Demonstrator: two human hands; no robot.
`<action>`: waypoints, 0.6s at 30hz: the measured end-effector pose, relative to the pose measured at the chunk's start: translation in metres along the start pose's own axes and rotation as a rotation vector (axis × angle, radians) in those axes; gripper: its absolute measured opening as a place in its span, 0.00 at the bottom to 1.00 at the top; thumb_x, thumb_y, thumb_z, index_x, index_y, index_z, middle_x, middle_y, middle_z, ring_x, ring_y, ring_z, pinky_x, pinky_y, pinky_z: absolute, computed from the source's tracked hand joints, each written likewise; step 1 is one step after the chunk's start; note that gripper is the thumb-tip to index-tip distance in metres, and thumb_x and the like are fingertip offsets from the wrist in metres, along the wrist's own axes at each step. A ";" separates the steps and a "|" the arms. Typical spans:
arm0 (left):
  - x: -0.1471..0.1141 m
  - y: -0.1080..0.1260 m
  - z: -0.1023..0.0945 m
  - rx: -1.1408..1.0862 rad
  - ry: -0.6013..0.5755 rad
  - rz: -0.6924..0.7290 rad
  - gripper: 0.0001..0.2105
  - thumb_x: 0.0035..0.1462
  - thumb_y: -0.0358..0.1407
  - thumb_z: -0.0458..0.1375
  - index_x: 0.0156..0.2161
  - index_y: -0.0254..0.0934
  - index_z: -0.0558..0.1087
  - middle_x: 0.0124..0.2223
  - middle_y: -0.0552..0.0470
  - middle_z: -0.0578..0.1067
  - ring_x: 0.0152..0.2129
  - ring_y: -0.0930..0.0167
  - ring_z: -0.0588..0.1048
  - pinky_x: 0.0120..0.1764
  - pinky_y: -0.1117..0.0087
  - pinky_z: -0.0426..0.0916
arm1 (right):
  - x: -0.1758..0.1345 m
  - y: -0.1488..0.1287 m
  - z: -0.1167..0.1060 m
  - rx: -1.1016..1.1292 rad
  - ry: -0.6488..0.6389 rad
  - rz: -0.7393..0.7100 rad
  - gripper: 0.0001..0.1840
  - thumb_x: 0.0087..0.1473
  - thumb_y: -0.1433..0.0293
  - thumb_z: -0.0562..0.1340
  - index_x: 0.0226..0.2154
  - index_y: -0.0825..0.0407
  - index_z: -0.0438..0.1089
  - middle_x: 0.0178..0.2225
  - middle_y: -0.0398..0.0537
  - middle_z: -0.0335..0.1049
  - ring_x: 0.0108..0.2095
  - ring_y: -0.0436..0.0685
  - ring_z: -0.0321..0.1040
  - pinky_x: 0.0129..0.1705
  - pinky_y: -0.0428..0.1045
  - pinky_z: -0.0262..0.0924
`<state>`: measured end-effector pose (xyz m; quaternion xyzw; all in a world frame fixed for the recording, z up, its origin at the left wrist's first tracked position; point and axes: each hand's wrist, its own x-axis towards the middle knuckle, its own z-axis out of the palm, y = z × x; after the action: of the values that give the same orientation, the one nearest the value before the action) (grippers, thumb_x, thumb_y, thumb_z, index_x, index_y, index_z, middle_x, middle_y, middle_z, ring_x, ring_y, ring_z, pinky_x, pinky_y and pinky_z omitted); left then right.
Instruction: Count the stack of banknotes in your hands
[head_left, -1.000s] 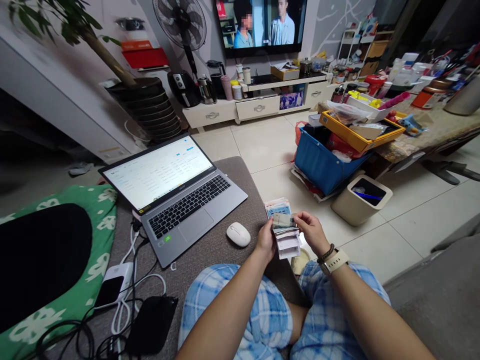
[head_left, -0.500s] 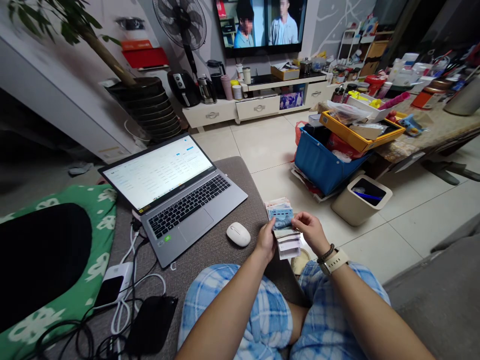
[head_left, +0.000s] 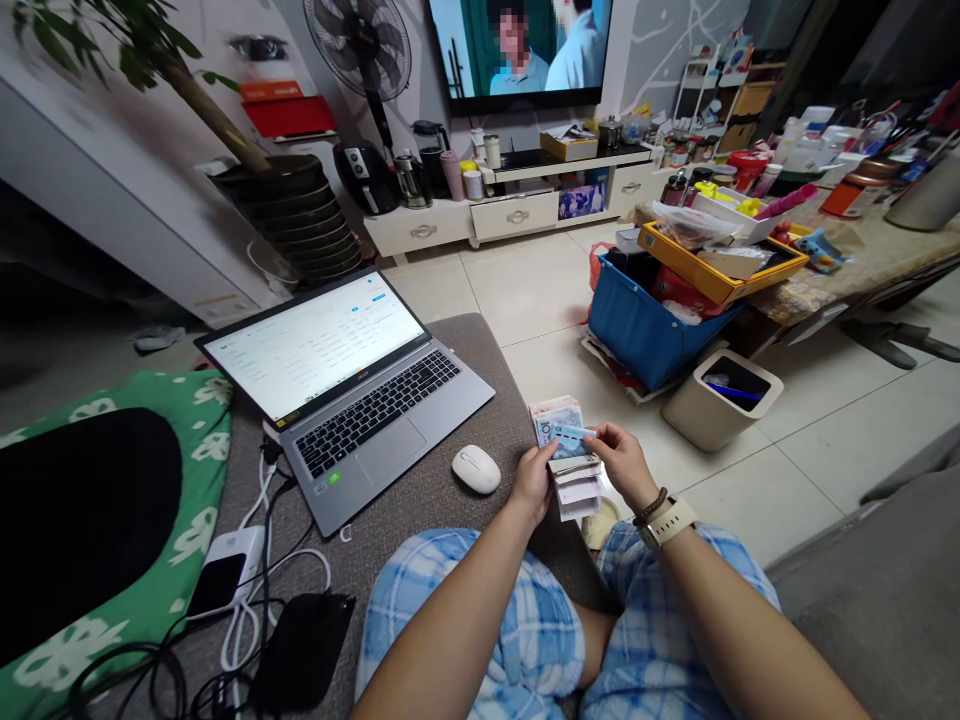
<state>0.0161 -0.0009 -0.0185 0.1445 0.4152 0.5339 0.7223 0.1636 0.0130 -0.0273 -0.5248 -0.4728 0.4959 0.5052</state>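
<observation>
Paper banknotes (head_left: 577, 490) gripped in left hand (head_left: 532, 482), right hand (head_left: 624, 466) pinching blue note (head_left: 576, 437); forearms (head_left: 457, 600) angled inward.

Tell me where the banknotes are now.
In the head view, the banknotes are just right of and below centre, held by the left hand and right hand, with the white mouse to their left.
</observation>
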 end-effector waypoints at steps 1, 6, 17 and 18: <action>0.000 0.000 0.000 0.002 0.002 0.002 0.14 0.42 0.37 0.68 0.35 0.31 0.76 0.36 0.43 0.81 0.41 0.59 0.78 0.45 0.60 0.71 | 0.000 0.000 0.000 -0.003 -0.010 -0.007 0.20 0.45 0.52 0.67 0.26 0.51 0.66 0.24 0.41 0.63 0.27 0.52 0.59 0.30 0.48 0.54; 0.000 0.001 0.001 -0.020 -0.011 -0.001 0.14 0.46 0.39 0.66 0.36 0.31 0.77 0.36 0.43 0.81 0.41 0.59 0.78 0.46 0.60 0.71 | 0.000 -0.001 -0.001 -0.003 -0.018 -0.010 0.20 0.47 0.51 0.66 0.25 0.50 0.66 0.24 0.42 0.64 0.26 0.52 0.58 0.29 0.47 0.54; 0.004 -0.001 -0.001 -0.070 0.004 -0.041 0.15 0.55 0.42 0.59 0.40 0.30 0.77 0.39 0.43 0.81 0.42 0.61 0.79 0.47 0.61 0.72 | -0.007 -0.017 0.004 0.049 -0.027 -0.011 0.17 0.50 0.55 0.65 0.25 0.51 0.67 0.22 0.40 0.60 0.23 0.50 0.54 0.26 0.46 0.51; 0.005 -0.001 -0.001 -0.077 0.004 -0.044 0.15 0.55 0.42 0.59 0.41 0.31 0.76 0.39 0.43 0.81 0.42 0.61 0.79 0.47 0.61 0.72 | -0.007 -0.018 0.005 0.056 -0.031 -0.012 0.17 0.49 0.55 0.65 0.25 0.51 0.67 0.22 0.40 0.60 0.23 0.49 0.54 0.26 0.46 0.51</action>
<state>0.0166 0.0024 -0.0219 0.1064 0.3987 0.5337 0.7382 0.1586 0.0071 -0.0094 -0.4999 -0.4697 0.5141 0.5150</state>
